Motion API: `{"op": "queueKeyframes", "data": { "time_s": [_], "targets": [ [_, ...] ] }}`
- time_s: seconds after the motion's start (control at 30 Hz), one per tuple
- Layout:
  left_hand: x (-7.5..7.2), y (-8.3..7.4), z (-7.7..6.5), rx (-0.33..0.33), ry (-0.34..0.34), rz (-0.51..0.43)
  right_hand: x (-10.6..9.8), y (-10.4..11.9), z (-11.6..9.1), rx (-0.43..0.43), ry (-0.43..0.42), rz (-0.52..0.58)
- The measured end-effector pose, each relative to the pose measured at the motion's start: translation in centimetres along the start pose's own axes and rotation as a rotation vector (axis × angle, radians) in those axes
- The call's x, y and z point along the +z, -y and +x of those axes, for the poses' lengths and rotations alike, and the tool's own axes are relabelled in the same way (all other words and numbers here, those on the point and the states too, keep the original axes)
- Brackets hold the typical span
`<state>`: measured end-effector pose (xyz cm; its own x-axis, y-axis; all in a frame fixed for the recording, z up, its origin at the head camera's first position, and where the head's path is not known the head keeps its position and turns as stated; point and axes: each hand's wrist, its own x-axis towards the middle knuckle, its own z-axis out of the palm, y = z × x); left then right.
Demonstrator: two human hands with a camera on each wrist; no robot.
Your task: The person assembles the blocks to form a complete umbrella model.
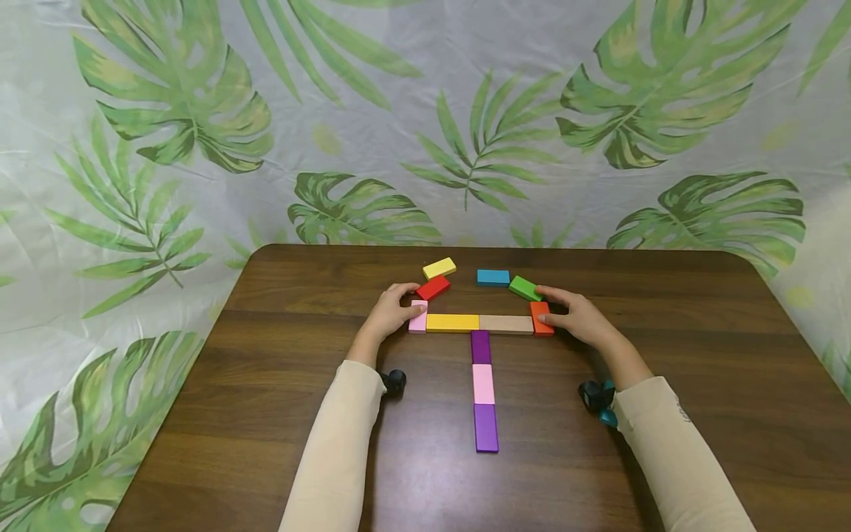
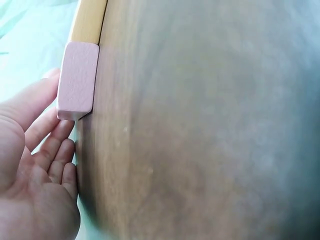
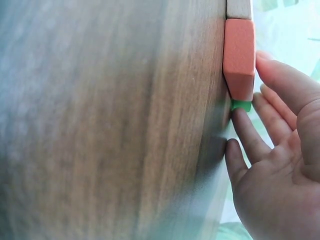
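Observation:
My left hand (image 1: 388, 314) lies at the left end of a row of blocks, thumb on a pink block (image 1: 417, 316) and index fingertip right at a red block (image 1: 433, 287). Opposite it, my right hand (image 1: 581, 319) has its thumb on an orange block (image 1: 541, 318) and its index fingertip at a green block (image 1: 525, 288). Between the pink and orange ends run a yellow-orange block (image 1: 453, 323) and a tan block (image 1: 506, 324). Below their joint, a dark purple block (image 1: 481, 347), a light pink block (image 1: 483, 384) and a purple block (image 1: 486, 428) form a stem.
Beyond the row, a pale yellow block (image 1: 439, 267) lies slanted behind the red one, and a blue block (image 1: 493, 278) sits beside the green one. The brown wooden table (image 1: 266, 414) ends at a leaf-patterned cloth (image 1: 465, 111). Small dark devices show at both wrists.

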<state>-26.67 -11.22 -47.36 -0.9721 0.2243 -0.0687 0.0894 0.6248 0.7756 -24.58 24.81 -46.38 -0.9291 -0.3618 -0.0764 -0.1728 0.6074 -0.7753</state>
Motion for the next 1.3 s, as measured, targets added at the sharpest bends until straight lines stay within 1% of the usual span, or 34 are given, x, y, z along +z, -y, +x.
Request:
{"op": "queueKeyframes", "data": {
  "time_s": [0.23, 0.47, 0.63, 0.67, 0.7, 0.77, 0.87, 0.9, 1.07, 1.17, 1.3],
  "targets": [
    [0.1, -0.1, 0.0, -0.011, -0.010, 0.004, 0.0, -0.1, 0.0, 0.000, 0.007, 0.005],
    [0.2, -0.2, 0.0, 0.004, -0.025, 0.021, -0.1, -0.1, 0.1, 0.018, 0.013, 0.002],
    [0.3, 0.1, 0.1, 0.006, -0.030, -0.003, -0.1, -0.2, 0.1, 0.010, 0.012, -0.009],
    [0.4, 0.4, 0.2, 0.028, -0.040, -0.007, -0.1, -0.2, 0.1, 0.007, 0.012, -0.009],
    [0.4, 0.5, 0.2, 0.030, -0.043, -0.011, -0.1, -0.2, 0.1, 0.004, 0.013, -0.007],
    [0.4, 0.4, 0.2, 0.022, -0.048, -0.011, -0.1, -0.2, 0.1, 0.001, 0.014, -0.002],
    [0.6, 0.1, 0.3, 0.025, -0.083, -0.010, -0.2, -0.2, 0.1, 0.000, 0.015, 0.004],
    [0.5, -0.3, 0.3, 0.000, -0.090, -0.015, -0.2, -0.2, 0.1, -0.001, 0.015, 0.005],
    [0.6, -0.9, 0.8, -0.005, -0.175, -0.035, 0.0, -0.3, 0.1, -0.009, 0.013, 0.016],
    [0.4, -1.1, 1.1, -0.017, -0.194, -0.032, 0.0, -0.3, 0.1, -0.011, 0.012, 0.014],
    [0.2, -1.1, 1.5, -0.016, -0.200, -0.026, 0.0, -0.3, 0.1, -0.005, 0.009, 0.011]
  ]
}}
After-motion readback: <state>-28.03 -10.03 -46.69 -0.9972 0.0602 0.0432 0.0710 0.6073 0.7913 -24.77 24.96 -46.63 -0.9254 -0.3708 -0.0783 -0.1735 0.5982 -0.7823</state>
